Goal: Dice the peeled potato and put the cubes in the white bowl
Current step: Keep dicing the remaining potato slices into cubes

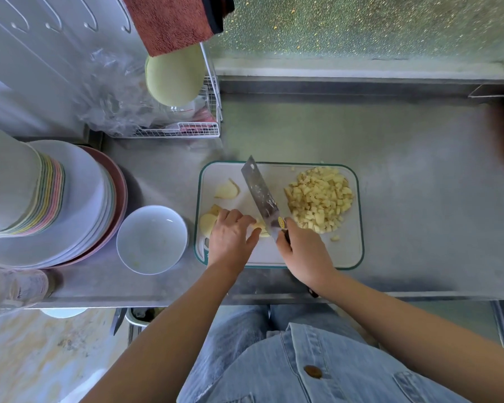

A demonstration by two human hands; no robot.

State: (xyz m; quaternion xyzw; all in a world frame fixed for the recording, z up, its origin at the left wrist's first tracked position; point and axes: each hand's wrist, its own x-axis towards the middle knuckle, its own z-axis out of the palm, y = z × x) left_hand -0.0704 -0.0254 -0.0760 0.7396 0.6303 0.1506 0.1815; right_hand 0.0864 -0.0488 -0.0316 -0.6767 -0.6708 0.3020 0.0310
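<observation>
A potato piece [262, 229] is held on the cutting board [348, 253] by the curled fingers of the left hand [230, 237], which hide most of it. The cleaver [261, 196] is gripped by the right hand [306, 251], its handle largely covered. Diced cubes [320, 199] are heaped on the board's right. The white bowl [152, 239] stands just left of the board.

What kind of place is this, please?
Most likely a kitchen work area, perhaps in a canteen: a steel counter, a tall stack of plates, and a cutting board with diced potato.
</observation>
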